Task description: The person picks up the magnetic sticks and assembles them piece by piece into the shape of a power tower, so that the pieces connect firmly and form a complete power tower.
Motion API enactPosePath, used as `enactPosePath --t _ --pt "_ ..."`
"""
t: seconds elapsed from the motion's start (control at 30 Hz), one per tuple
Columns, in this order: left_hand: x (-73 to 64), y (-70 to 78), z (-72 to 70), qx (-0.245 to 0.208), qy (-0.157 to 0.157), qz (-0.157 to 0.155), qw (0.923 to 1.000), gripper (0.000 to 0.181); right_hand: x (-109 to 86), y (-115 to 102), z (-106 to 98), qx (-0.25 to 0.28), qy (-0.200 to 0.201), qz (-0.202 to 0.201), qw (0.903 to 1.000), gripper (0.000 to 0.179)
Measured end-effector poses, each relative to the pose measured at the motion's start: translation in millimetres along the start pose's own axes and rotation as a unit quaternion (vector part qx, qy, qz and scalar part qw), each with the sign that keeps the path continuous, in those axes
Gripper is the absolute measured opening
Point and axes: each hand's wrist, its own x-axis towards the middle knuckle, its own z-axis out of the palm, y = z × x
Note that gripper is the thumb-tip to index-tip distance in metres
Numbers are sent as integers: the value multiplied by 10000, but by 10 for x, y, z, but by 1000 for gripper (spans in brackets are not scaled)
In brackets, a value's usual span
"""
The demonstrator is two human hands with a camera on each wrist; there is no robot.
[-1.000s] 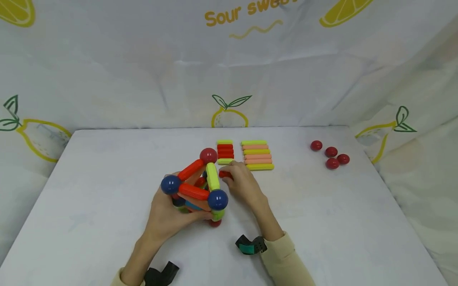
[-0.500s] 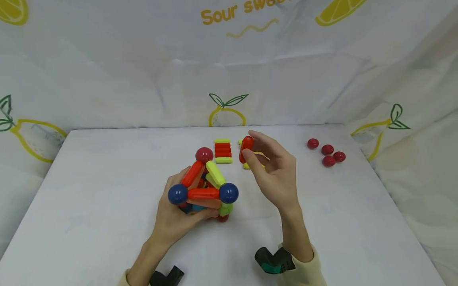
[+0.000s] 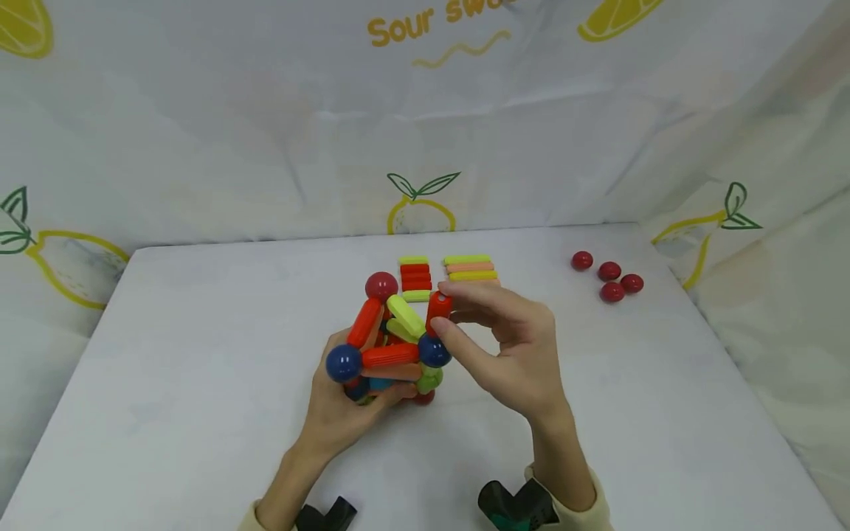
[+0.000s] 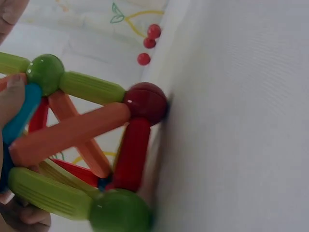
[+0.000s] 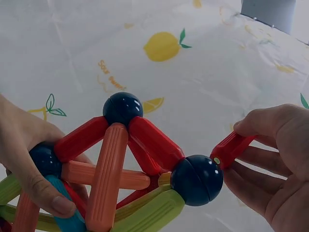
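Observation:
A frame of magnetic building rods and balls (image 3: pixel 390 355) is held up over the table by my left hand (image 3: pixel 340 413), which grips its left and lower side. Blue, red and green balls join its red, orange, yellow-green and blue rods. My right hand (image 3: pixel 514 354) pinches a short red rod (image 5: pixel 234 149) between thumb and fingers. The rod's lower end is at the blue ball (image 5: pixel 197 180) on the frame's right corner; whether they touch is hard to tell. In the left wrist view, a dark red ball (image 4: pixel 146 104) and a green ball (image 4: pixel 119 212) show on the frame's lower part.
Behind the hands, a short stack of red and yellow-green rods (image 3: pixel 415 277) lies in a row. Beside it lie longer yellow and orange rods (image 3: pixel 470 267), partly hidden by the right hand. Several red balls (image 3: pixel 609 271) sit at the table's (image 3: pixel 199 332) back right.
My right hand has picked up a red rod from the table, lifted it right, then brought it left to the frame's blue ball. The frame has turned and shifted slightly right in my left hand.

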Motion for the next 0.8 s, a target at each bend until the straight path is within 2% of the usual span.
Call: enactPosePath --t 0.13,0.33,0.53,0.63,0.8 --pt "-80 -175 38 -7 153 346 9993 87 -29 -22 4 -206 -265 182 9993 41" --pt "-152 -362 75 -350 141 534 9979 84 -73 -35 4 -299 -278 255 9988 44" --pt "-163 -411 72 -525 71 703 9961 84 -84 -71 -19 -624 -591 444 9953 53" --pt "-171 -409 74 -519 68 657 9965 86 -83 -67 -42 -722 -708 390 9941 52" --pt "-192 -421 70 -395 121 560 9976 86 -82 -38 -76 -555 -807 262 9948 49"
